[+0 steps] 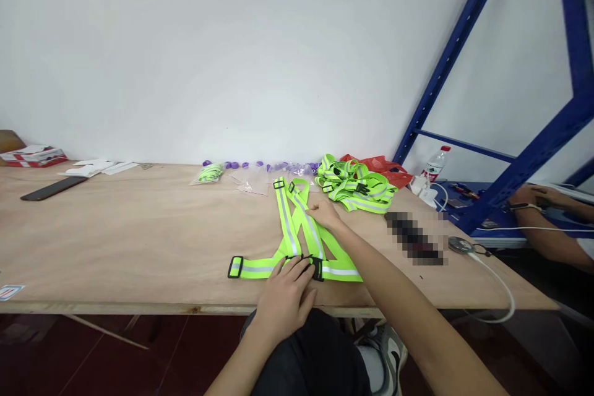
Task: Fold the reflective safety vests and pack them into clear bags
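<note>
A neon-yellow reflective vest [291, 229] made of straps with silver stripes lies spread on the table in front of me. Its two shoulder straps point away from me, and its waist belt runs across near the table's front edge. My left hand [288, 294] rests flat on the belt beside the black buckle [318, 268], fingers stretched out and covering part of it. Farther up, my right hand [325, 213] is closed at the edge of the right shoulder strap, fingertips pinched on it. A black slider [236, 266] sits at the belt's left end.
Behind lie a heap of similar reflective straps [359, 189], a red plastic bag [383, 167], a bagged strap set [210, 173] and clear bags [254, 178]. A bottle [435, 162], a cabled round device [459, 245] and a blue rack [533, 142] stand right; another person's arm [542, 226] shows beyond.
</note>
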Motion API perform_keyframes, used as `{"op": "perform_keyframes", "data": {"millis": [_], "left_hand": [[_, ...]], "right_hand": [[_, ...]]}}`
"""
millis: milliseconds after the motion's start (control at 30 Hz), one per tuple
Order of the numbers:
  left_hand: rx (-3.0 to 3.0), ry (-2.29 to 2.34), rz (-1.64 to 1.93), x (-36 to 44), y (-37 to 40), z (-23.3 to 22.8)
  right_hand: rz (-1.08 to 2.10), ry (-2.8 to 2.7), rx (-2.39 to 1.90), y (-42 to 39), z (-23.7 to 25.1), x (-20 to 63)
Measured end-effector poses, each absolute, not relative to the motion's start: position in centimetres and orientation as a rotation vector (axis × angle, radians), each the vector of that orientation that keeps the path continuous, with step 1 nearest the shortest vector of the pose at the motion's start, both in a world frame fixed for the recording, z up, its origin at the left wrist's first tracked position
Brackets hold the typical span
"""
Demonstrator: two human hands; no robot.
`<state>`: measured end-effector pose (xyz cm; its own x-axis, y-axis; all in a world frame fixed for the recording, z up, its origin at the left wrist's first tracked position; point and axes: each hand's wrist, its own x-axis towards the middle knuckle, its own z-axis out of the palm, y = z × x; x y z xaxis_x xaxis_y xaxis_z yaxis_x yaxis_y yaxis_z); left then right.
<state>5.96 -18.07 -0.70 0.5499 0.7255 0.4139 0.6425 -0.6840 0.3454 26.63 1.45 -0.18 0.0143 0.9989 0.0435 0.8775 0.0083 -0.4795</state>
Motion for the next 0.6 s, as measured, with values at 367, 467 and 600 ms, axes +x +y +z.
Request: {"op": "perform_keyframes", "data": {"millis": [367, 467, 600], "left_hand": [[2.595, 1.104, 0.827, 5.9, -18.1, -0.3], [2.571, 1.104, 0.865, 6.0, -18.1, -0.6], [2.550, 1.109, 0.897, 6.0, -18.0, -1.0]], "right_hand": [[0.174, -1.856, -2.041, 4.9, 3.3, 26.4], [0.095, -1.930, -2.007, 6.9, 4.3, 26.2], [0.108, -2.169, -1.948, 8.6, 4.3, 26.7]]}}
